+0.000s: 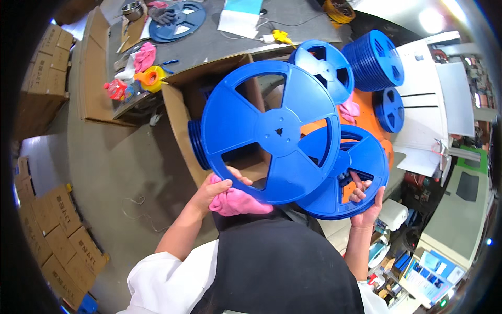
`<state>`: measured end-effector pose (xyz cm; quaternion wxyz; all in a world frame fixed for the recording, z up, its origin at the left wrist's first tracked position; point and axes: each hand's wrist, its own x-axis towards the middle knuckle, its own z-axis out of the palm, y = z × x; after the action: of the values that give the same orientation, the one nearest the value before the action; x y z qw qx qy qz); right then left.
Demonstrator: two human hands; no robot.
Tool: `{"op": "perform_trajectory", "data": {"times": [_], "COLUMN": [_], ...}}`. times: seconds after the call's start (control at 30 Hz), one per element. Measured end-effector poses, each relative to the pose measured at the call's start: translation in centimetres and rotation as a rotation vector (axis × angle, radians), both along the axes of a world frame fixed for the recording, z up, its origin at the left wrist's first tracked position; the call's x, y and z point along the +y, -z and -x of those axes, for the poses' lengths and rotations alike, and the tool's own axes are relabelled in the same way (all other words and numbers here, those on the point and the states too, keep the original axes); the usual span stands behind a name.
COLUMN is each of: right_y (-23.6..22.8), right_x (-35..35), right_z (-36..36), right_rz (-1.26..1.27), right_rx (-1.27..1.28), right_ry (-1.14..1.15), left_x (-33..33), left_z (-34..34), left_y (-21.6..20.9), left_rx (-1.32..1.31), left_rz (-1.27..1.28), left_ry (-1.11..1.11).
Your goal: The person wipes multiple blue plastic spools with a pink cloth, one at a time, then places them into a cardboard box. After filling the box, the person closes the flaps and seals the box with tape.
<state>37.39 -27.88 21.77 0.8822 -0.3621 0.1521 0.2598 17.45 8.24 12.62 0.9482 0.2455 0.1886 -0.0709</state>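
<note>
Concrete floor, cartons w/ boxes at left. I see left hand [212,191] gripping pink cloth [235,203] & big blue spoked reel [272,131]; right hand [366,201] clamped on second reel [345,175]. Beyond: glossy plastic reel stack [374,60], grey bench [219,44].

Both forearms rise from white sleeves, elbows bent. The left hand [213,189] is raised with fingers curled in a grip; the right hand [366,201] is lifted alongside, fingers hooked and closed.

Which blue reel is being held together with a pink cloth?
The big front reel, gripped by the left hand with the pink cloth at its lower edge. The right hand holds another reel bare.
</note>
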Motion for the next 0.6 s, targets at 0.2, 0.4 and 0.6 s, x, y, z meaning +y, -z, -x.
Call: {"op": "perform_trajectory", "data": {"times": [0.2, 0.4, 0.6], "right_y": [0.7, 1.3, 1.0], "right_x": [1.0, 1.8, 2.7], "right_z": [0.4, 1.2, 2.0], "right_rz": [0.068, 0.115, 0.203], "right_rx": [0.012, 0.066, 0.03], "right_ry": [-0.005, 0.016, -0.002], "left_x": [0.8, 1.5, 5.2], "left_z": [0.9, 2.7, 1.3], "left_y": [-0.1, 2.7, 17.0], "left_rx": [0.063, 0.344, 0.717], "left_rz": [-0.173, -0.374, -1.054], "left_ry": [-0.018, -0.276, -0.369]}}
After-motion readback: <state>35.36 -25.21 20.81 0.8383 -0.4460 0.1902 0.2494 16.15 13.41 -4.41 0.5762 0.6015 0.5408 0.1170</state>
